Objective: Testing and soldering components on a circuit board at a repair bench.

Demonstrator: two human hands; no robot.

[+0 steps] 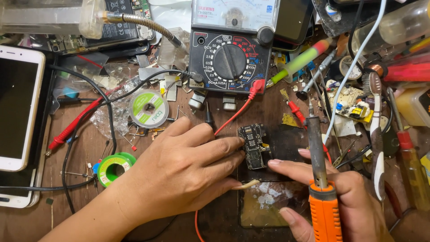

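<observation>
The left hand (183,168) lies flat at centre frame, fingers spread loosely, fingertips pressing the left edge of a small dark circuit board (254,146). The right hand (345,201), at lower right, is curled around the ribbed orange grip of a soldering iron (319,179), its grey metal shaft pointing up, while its forefinger touches the board's lower right corner. The board rests on a dark mat on the worn wooden table (89,143), below a black dial multimeter (230,54) at top centre.
</observation>
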